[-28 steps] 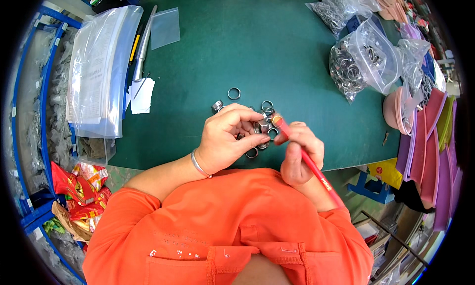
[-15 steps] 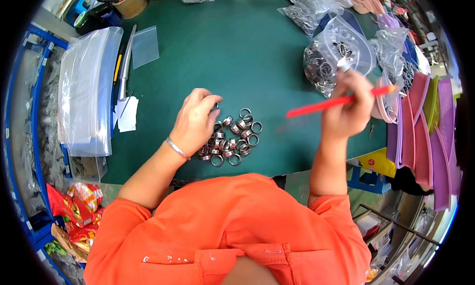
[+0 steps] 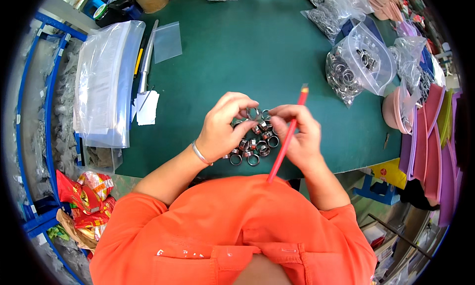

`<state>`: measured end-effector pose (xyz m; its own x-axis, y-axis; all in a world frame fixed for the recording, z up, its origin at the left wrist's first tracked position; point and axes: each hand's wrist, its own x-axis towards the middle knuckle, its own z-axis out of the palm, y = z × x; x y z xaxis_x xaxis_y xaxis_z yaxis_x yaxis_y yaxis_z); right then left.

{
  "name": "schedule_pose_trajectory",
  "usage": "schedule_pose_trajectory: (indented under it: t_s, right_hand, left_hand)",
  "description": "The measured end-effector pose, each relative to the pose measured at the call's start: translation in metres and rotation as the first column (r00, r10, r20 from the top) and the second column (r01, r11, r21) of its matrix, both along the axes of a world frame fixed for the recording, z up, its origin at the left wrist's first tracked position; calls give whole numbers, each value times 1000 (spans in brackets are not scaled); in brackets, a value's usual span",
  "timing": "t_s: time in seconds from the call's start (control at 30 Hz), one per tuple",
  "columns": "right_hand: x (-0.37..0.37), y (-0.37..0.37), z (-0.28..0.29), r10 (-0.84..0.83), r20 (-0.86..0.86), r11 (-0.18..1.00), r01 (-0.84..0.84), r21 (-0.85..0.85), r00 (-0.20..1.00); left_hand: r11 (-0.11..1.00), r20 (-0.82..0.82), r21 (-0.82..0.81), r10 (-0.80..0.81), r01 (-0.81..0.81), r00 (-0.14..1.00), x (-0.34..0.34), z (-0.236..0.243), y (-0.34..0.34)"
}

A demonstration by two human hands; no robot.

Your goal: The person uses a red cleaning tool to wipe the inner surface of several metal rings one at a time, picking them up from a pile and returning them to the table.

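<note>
Between the thumb and index finger of my left hand (image 3: 225, 126) is a metal ring (image 3: 254, 114), raised over the pile. A long red pencil (image 3: 279, 156) lies across my right hand (image 3: 302, 139), gripped by it, one end pointing up and away and the other toward my body. The thumb and forefinger of that hand come close to the ring; whether they touch it or hold anything else is hidden. Below both hands, a pile of shiny metal rings (image 3: 253, 160) sits on the green table (image 3: 237, 62), partly covered by my fingers.
At right, a clear plastic tub (image 3: 383, 79) stands beside a bag of rings (image 3: 341, 77). Behind are bags of small metal parts (image 3: 324, 20). Clear plastic sleeves (image 3: 101, 82), a tapered metal rod (image 3: 148, 57) and white paper (image 3: 147, 108) lie left. Pink and purple strips (image 3: 430, 136) hang far right.
My right hand has come from beside the tub to the rings, carrying the pencil, which now points upward. My left hand has raised a ring over the pile. The view has shifted slightly.
</note>
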<state>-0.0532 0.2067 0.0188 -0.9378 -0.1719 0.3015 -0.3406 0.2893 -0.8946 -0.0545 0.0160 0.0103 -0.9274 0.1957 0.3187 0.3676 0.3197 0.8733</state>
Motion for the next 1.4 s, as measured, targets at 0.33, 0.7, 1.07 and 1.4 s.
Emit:
schedule_pose_trajectory:
  t_s: [0.33, 0.7, 1.07, 1.4]
  right_hand:
    - [11, -15, -12, 166, -19, 931, -163, -327, 986]
    - [17, -14, -14, 185, 18, 901, -162, -403, 983]
    - [23, -14, -7, 187, 228, 864, -49, -502, 955]
    - [27, 3, -3, -42, -281, 996, 18, -89, 959]
  left_hand:
    - [867, 316, 482, -305, 125, 898, 20, 6, 1]
    - [733, 413, 680, -379, -4, 828, 22, 1, 2]
    - [864, 473, 503, -285, 11, 834, 27, 3, 5]
    - [830, 415, 556, -232, -43, 880, 29, 1, 8]
